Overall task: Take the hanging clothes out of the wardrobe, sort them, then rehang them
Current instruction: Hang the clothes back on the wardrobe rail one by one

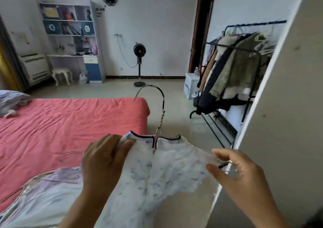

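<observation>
A white lace dress (162, 171) with pale blue print and a dark-trimmed collar is on a hanger (161, 105) whose hook points away from me. My left hand (103, 159) pinches the dress's left shoulder beside the collar. My right hand (234, 171) holds the right shoulder edge and the hanger's wire end. A pale lilac garment (50, 189) lies on the red bed (61, 123) below my left arm. A black clothes rack (232, 74) with several hanging coats stands at the right.
The white wardrobe panel (283, 105) rises close on my right. A standing fan (139, 65) is on the tiled floor beyond the bed. A bookshelf desk (73, 39) and stool stand at the far left wall. A small white cabinet (191, 85) sits by the rack.
</observation>
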### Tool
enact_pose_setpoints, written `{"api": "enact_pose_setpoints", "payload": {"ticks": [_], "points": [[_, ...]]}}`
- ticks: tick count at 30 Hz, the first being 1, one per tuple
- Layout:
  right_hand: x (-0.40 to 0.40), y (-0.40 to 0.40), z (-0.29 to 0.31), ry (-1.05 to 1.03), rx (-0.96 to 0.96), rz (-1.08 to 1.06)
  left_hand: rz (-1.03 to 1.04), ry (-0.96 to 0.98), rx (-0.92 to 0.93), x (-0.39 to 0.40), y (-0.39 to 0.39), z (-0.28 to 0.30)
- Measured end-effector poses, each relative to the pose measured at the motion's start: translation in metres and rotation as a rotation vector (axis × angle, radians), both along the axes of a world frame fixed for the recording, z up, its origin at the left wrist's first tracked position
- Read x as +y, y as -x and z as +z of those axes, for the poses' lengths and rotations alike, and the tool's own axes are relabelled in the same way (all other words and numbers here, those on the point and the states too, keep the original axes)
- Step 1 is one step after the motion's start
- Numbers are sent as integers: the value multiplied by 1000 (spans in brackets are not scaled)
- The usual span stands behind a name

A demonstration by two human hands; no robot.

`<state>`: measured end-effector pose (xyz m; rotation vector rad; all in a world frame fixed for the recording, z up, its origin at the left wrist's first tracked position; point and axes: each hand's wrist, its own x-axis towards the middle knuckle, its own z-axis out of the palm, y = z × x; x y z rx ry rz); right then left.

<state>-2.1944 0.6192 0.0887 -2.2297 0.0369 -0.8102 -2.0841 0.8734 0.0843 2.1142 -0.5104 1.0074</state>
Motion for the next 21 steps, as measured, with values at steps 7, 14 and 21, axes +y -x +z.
{"api": "enact_pose_setpoints", "payload": {"ticks": [7, 14, 21], "points": [[-82, 134, 41, -63, -67, -374, -371, 0, -98, -118, 49, 42], [-117, 241, 78, -93, -56, -674, -742, 8, -50, -231, 89, 72], [-114, 308, 107, 51, -97, -936, -1140, 52, 58, -341, 135, 98]]}}
